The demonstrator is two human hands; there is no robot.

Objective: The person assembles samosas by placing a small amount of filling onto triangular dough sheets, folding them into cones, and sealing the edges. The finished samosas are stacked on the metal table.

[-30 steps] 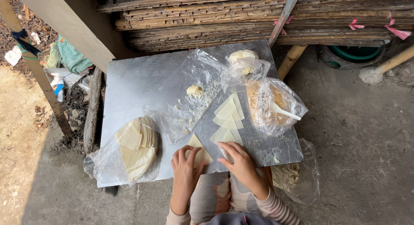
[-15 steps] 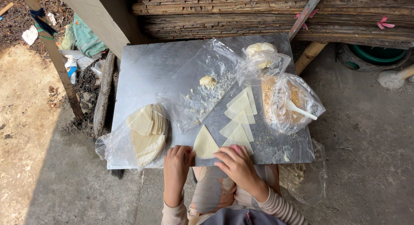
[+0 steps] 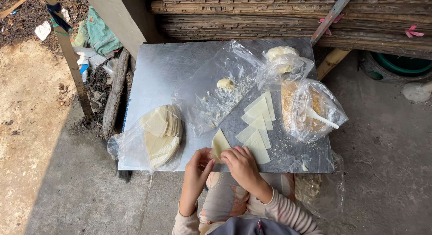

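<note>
Both hands work at the near edge of a metal sheet table. My left hand and my right hand together pinch the lower end of a pale triangular dough wrapper that lies on the sheet. Just right of it sit several more cut triangular wrappers in a loose row. A stack of round and cut wrappers rests on a clear plastic bag at the left.
A clear plastic sheet with a lump of dough and crumbs lies mid-table. A plastic bag of brown filling holds a white spoon. Another bag of dough sits behind. Wooden planks are stacked beyond; a green basin stands at right.
The camera view has shifted, so the table sits slightly differently in frame. Both hands stay on the same triangular wrapper, fingers now closer together at its lower end.
</note>
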